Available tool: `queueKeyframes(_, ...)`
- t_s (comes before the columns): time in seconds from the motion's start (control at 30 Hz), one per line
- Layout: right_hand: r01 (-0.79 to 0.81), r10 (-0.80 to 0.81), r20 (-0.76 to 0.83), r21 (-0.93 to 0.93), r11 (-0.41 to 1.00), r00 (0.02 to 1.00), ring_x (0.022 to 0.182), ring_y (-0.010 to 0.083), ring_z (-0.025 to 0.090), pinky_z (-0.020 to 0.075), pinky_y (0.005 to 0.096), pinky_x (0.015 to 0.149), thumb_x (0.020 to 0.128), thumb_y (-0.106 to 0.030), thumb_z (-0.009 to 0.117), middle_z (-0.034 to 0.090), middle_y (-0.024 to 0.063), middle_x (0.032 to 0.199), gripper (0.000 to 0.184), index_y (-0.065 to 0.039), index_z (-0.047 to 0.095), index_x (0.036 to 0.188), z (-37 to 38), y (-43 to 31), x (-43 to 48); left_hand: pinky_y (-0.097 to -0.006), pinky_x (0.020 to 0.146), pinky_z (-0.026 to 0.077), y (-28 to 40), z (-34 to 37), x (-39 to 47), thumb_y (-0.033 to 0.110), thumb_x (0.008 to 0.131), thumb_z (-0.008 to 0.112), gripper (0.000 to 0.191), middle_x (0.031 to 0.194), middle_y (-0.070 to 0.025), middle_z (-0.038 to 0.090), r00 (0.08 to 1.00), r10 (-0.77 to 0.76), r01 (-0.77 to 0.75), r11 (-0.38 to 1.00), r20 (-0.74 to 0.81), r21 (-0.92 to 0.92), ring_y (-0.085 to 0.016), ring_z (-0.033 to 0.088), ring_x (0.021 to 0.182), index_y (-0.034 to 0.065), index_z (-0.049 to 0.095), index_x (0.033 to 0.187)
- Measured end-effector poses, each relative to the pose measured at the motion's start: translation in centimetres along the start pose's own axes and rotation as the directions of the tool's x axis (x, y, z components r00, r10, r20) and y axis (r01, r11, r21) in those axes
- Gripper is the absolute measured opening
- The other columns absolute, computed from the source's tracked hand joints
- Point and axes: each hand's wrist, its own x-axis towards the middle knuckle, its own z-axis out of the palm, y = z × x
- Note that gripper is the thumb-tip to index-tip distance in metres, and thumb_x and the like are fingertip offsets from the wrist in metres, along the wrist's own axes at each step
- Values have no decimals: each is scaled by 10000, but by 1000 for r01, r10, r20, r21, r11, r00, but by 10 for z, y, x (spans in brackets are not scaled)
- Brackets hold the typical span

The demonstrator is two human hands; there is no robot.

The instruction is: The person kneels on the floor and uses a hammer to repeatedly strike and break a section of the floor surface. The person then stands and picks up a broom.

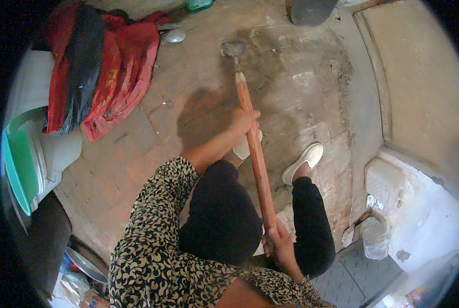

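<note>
A long wooden handle (pixel 258 163) runs from near my lap out over the floor. My left hand (pixel 245 122) wraps around it partway along, beyond my knees. Near its close end, between my thighs, my right hand (pixel 280 244) grips it too. At the far end a narrow metal neck joins a small greyish metal head (pixel 233 49) resting on or just over the dirt; it is blurred, and I cannot tell which tool it is. Under and around it the brick floor (pixel 268 84) is coated with dark, damp-looking soil. My two pale slip-on shoes (pixel 304 161) stand on either side of the handle.
Red and dark cloths (pixel 118 73) drape at the upper left, beside a metal ladle (pixel 174 35). Below them is a green basin (pixel 20 165). A dark bucket (pixel 313 12) stands at the top right. Along the right wall hangs a clear plastic bag (pixel 375 238), above grey tiles (pixel 362 275).
</note>
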Motion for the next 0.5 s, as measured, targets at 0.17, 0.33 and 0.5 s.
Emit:
queueKeyframes(0.17, 8, -8, -5, 52, 999, 1000, 541, 105, 522, 410, 247, 435, 960, -414, 553, 573, 39, 743, 610, -116, 373, 1460, -5, 7, 8, -367, 496, 505, 15, 15, -3, 165, 846, 681, 209, 679, -80, 571, 991, -92, 99, 993, 97, -69, -218, 587, 555, 23, 531, 876)
queueKeyframes(0.33, 96, -99, 15, 150, 984, 995, 455, 118, 462, 378, 245, 400, 983, -342, 511, 507, 30, 704, 527, -113, 381, 1439, 23, -29, 33, -364, 487, 508, 35, 9, 35, 172, 858, 670, 209, 675, -72, 558, 995, -27, 36, 995, 93, -94, -211, 581, 548, 28, 520, 884)
queueKeyframes(0.5, 114, -114, 10, 34, 993, 993, 478, 101, 442, 364, 231, 406, 976, -346, 528, 500, 20, 712, 560, -107, 374, 1459, 20, -20, 30, -361, 488, 515, 27, -7, 17, 182, 862, 668, 242, 690, -66, 544, 999, 6, 2, 976, 39, -217, -208, 575, 545, 29, 499, 944)
